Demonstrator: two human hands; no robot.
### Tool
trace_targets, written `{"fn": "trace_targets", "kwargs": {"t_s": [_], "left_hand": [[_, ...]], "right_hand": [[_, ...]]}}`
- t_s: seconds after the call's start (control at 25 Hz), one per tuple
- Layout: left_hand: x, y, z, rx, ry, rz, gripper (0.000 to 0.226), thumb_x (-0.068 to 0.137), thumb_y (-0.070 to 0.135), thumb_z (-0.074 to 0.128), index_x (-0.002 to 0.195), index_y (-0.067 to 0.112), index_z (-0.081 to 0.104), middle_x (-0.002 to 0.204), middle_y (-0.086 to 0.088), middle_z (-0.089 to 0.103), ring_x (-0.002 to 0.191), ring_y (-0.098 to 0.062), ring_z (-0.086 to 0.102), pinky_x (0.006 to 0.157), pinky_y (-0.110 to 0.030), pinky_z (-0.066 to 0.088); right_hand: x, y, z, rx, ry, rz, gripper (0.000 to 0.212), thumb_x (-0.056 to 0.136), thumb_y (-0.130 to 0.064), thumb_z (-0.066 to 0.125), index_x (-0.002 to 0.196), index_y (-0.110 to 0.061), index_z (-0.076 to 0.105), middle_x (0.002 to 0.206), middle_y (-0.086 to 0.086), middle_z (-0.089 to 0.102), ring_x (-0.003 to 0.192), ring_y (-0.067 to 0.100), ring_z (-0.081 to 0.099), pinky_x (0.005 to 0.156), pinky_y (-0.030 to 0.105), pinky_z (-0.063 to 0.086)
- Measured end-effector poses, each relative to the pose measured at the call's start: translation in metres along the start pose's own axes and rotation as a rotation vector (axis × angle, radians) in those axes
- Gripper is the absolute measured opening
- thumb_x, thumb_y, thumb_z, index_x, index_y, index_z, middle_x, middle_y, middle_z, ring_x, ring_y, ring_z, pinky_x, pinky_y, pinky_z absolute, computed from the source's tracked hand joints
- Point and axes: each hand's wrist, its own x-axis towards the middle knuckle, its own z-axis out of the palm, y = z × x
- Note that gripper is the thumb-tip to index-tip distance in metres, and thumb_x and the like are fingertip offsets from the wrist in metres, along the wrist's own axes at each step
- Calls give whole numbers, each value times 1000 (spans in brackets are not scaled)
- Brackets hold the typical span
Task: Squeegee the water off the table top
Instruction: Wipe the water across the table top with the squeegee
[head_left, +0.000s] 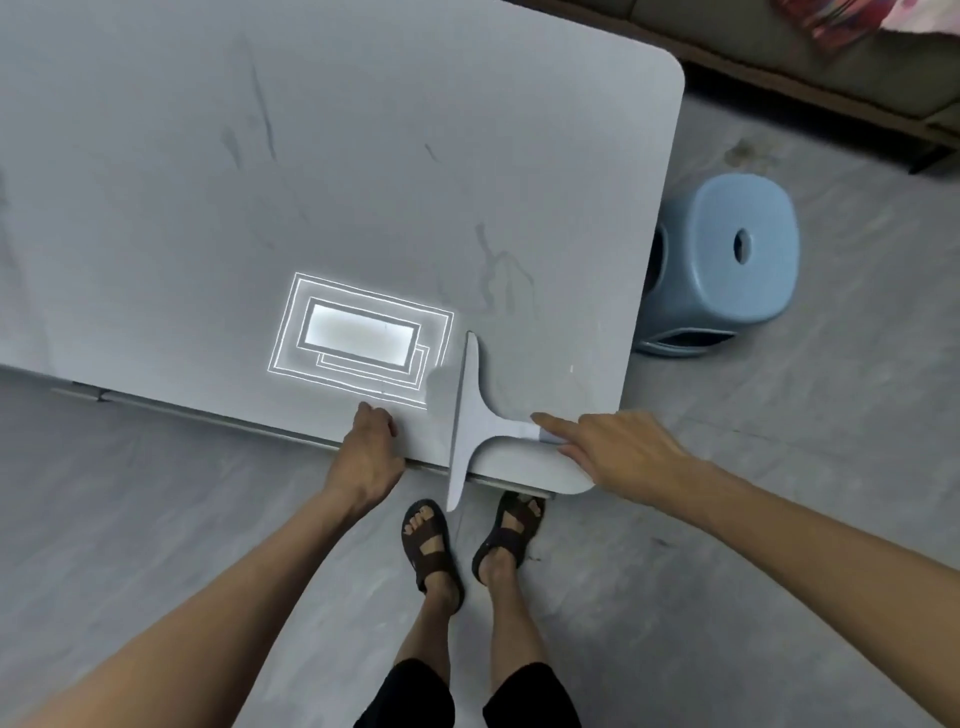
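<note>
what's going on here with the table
A person stands at the table. The right hand holds the squeegee by its grip, with the blade lying across the near edge and overhanging it. The left hand rests on that edge, fingers curled. Wet streaks show farther out on the top. A blue stool stands beside the table.

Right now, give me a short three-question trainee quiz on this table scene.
1. True or false: the blade of the squeegee overhangs the near edge of the table.
2. Which hand holds the squeegee?
3. The stool stands: A on the table, B on the floor beside it, C on a chair.
Key: 1 true; 2 right hand; 3 B.
</note>
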Motion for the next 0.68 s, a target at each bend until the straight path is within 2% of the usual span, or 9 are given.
{"fn": "trace_targets", "kwargs": {"t_s": [0.08,0.2,0.28,0.36,0.44,0.48,0.6,0.68], "left_hand": [[0,11,8,41,-60,39,27,79,-2,53,101,10,41,115,-19,49,77,-29,54,59,-31,36],[0,23,22,117,-164,86,29,80,0,52,108,4,43,135,-24,37,103,-42,55,77,-39,43],[0,27,28,146,-160,109,29,79,0,51,107,3,44,134,-22,38,100,-41,56,74,-39,43],[-2,25,28,123,-52,87,27,79,1,50,105,6,44,116,-20,53,92,-40,59,66,-37,42],[-4,15,25,51,127,13,23,81,3,48,103,11,45,93,-12,62,78,-33,58,61,-35,43],[-5,7,21,-9,198,-40,20,83,4,48,102,13,46,88,-9,62,73,-29,56,60,-34,43],[-4,-19,8,-168,324,-175,15,86,5,48,94,16,43,86,-5,60,71,-24,53,57,-32,39],[-3,-37,-1,-201,340,-216,13,84,8,49,92,16,42,85,-6,59,69,-24,51,53,-31,34]], "right_hand": [[-34,19,10,21,9,81,46,100,-46,33,145,-47,24,92,-6,69,73,21,65,50,31,39],[-79,46,14,31,36,195,44,98,-46,38,141,-50,29,90,-10,70,72,19,66,55,32,50],[-101,57,9,31,10,261,44,97,-46,39,139,-50,29,84,-9,67,70,19,65,56,33,52],[-108,57,1,27,9,268,46,96,-47,38,140,-51,26,80,-9,66,66,19,63,53,34,51],[-91,43,-7,5,41,186,46,96,-49,37,141,-50,27,79,-9,66,61,17,62,48,33,48],[-73,31,-11,-1,48,106,45,97,-50,34,141,-48,28,82,-8,67,62,19,62,46,32,44],[8,-20,-19,-66,14,-151,44,100,-53,23,143,-45,27,90,-2,67,70,25,63,53,31,30],[60,-54,-26,-106,19,-296,45,101,-52,22,143,-42,32,86,1,67,62,24,55,52,30,25]]}}
